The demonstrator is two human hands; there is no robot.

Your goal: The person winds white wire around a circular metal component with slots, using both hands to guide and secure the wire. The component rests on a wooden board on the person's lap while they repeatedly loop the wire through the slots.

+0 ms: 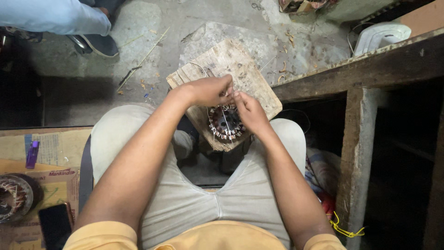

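We're mid-winding on the stator (225,122), as far as we can judge: most slots round the ring already carry copper coils w/ pale insulation tips, so the bulk looks done; what's left seems to be the wire now in hand, though we can't tell which slots are unfilled, too small. Stator sits on the wood block (217,62), at its near edge, between our knees, centre of view. It's a round ring, dark hollow middle, reddish-copper windings all round, a thin pale strand crossing its face. Left hand (209,90) is clenched in a pinch just above the far rim; right hand (249,111) is pinched too, fingertips touching the left's, palm lying over the stator's right side. We think both pinch the same fine wire, but it's barely visible btwn the fingers. Near left: a second stator (14,196) on cardboard, a dark phone (54,224) beside it, a purple lighter (32,154) farther back. Far left, another person's leg and shoe (99,45). Right: wooden bench (365,69).
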